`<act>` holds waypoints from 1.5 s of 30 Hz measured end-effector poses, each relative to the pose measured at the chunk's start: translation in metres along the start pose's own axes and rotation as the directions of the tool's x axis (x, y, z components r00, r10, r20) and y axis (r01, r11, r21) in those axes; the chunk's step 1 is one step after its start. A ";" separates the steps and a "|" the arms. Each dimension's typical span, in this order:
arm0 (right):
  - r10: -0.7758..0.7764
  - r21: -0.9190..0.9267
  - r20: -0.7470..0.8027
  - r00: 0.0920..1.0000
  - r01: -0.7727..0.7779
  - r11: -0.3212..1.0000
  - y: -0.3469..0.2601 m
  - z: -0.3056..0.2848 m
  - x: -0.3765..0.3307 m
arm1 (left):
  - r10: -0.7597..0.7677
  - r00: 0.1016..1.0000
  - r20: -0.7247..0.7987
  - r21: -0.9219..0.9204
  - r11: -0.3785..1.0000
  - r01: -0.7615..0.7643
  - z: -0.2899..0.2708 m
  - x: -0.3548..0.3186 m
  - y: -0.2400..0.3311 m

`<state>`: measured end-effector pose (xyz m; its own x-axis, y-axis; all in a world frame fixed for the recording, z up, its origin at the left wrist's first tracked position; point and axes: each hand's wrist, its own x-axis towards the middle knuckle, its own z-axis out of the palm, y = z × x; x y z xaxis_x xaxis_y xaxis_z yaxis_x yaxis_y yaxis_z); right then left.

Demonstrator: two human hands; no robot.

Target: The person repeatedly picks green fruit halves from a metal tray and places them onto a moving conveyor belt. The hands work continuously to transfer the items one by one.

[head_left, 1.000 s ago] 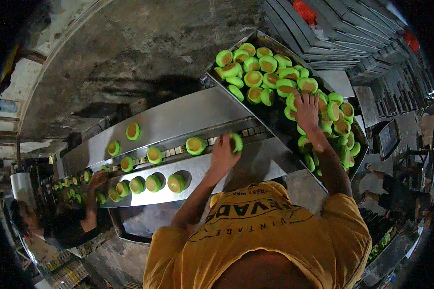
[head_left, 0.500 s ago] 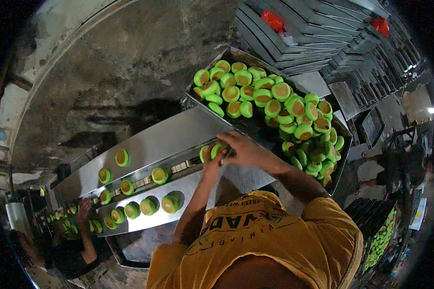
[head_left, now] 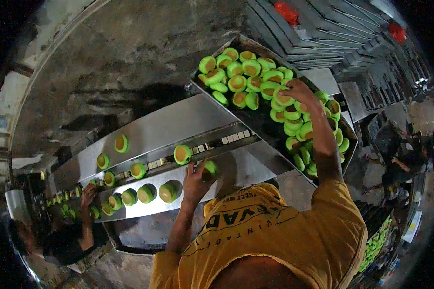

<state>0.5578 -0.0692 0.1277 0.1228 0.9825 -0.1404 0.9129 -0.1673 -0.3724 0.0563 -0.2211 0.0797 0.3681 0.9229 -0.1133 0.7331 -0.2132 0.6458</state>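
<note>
Round green buns with flat brown faces lie about, many heaped in a dark metal tray at the right. My left hand is low over the steel ledge of the conveyor, its fingers closed about a green bun. My right hand reaches across the tray, fingers bent round a green bun on top of the heap. Just beyond my left hand another green bun sits on the conveyor's slatted chain.
Several buns line the near steel ledge, and two rest on the far metal sheet. At the far left a co-worker's hand is over the conveyor. Stacked metal trays stand at the back right.
My hands have parted: the left moved left and nearer with a bun, the right went out to the heap in the tray. A bun now sits alone on the chain, left of where my hands were.
</note>
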 end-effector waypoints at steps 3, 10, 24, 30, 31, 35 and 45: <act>0.093 -0.259 0.057 0.994 -0.075 0.963 -0.026 0.027 -0.014 | 0.030 0.999 -0.031 0.098 0.995 -0.027 0.001 0.010 0.002; -0.018 -0.451 -0.172 0.985 -0.063 0.890 -0.079 0.075 -0.042 | -0.077 0.983 -0.165 0.136 0.986 0.100 0.055 0.107 -0.022; -0.104 0.888 -0.038 0.994 0.081 0.452 -0.194 0.142 -0.123 | -0.043 0.904 0.425 -0.845 -0.378 0.379 0.019 0.067 0.022; -0.226 0.237 -0.062 0.972 0.234 0.943 -0.170 0.168 -0.188 | -0.114 0.957 0.266 -0.902 -0.378 0.206 0.003 0.060 -0.023; -0.319 0.074 -0.041 0.947 0.321 0.944 -0.161 0.181 -0.200 | -0.060 0.970 0.235 -0.888 -0.418 0.189 0.008 0.063 -0.036; -0.315 -0.120 0.113 0.942 0.328 0.937 -0.140 0.214 -0.214 | -0.312 0.943 -0.116 -0.843 0.532 0.072 0.010 0.079 -0.033; -0.189 0.040 -0.096 0.977 0.193 0.980 -0.181 0.197 -0.137 | -0.323 0.922 -0.215 0.400 0.832 0.384 0.041 0.092 -0.092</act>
<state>0.2993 -0.1894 0.0339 -0.0151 0.9997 0.0209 0.9029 0.0226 -0.4293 0.0463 -0.1303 -0.0210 -0.0200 0.9884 -0.1507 0.9802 0.0491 0.1917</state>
